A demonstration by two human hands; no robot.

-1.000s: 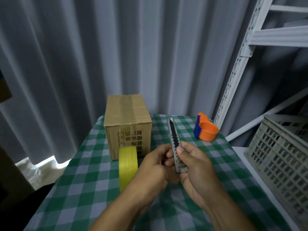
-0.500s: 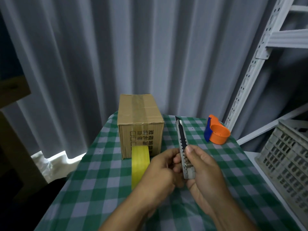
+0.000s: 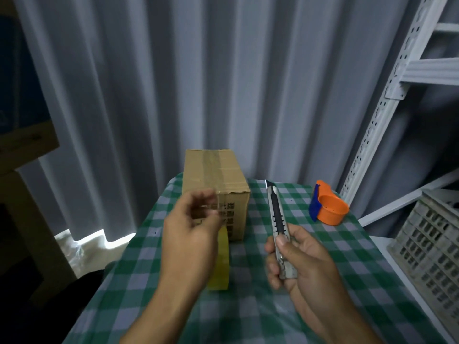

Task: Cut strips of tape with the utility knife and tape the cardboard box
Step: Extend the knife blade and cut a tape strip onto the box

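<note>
A brown cardboard box (image 3: 215, 173) stands at the far end of the green checked table (image 3: 310, 266), clear tape along its top seam. A yellow tape roll (image 3: 221, 263) stands on edge in front of the box, mostly hidden behind my left hand (image 3: 191, 234). That hand hovers above the roll, fingers curled apart and blurred, holding nothing. My right hand (image 3: 300, 264) grips a grey utility knife (image 3: 278, 219) by its handle, thumb on the slider. The blade tip sticks out and points away from me.
An orange and blue tape dispenser (image 3: 329, 207) sits at the table's far right. A grey plastic crate (image 3: 432, 249) and a white metal rack (image 3: 387, 90) stand to the right. Grey curtains hang behind the table; a wooden shelf (image 3: 24, 145) is at left.
My left hand has let go of the knife and moved left, over the tape roll. My right hand still holds the knife. The view has shifted left and closer.
</note>
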